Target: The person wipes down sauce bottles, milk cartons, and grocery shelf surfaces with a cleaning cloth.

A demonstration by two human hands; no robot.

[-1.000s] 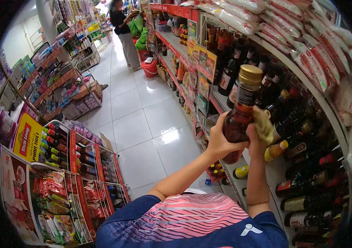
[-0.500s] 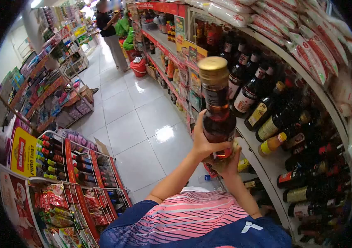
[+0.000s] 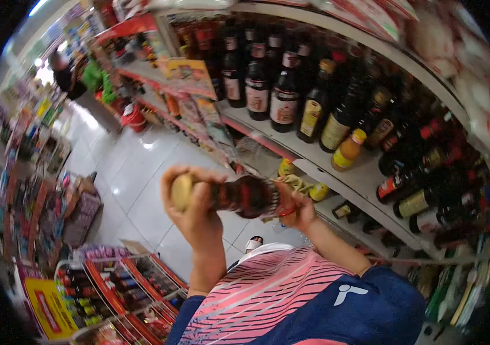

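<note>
A dark bottle point(image 3: 248, 196) with a gold cap lies almost level in front of my body, its cap toward the left. My left hand point(image 3: 193, 198) is wrapped round the cap end. At the base end, my right hand point(image 3: 296, 207) grips the bottle, and a yellowish cloth point(image 3: 298, 183) shows beside its fingers. Behind, to the right, dark bottles with pale labels point(image 3: 284, 106) stand on a shelf point(image 3: 371, 172). A small orange bottle with a yellow cap point(image 3: 349, 150) is at that shelf's front edge.
A person point(image 3: 78, 86) stands far down the tiled aisle point(image 3: 135, 167), near a red bucket point(image 3: 134, 117). A rack with a yellow sign point(image 3: 52, 307) is at the lower left. White packets point(image 3: 457, 63) hang over the right shelf's upper edge.
The bottle has gone from upright to nearly level, cap leftward. My left hand has moved from its body to its cap end. The view has turned toward the right shelf.
</note>
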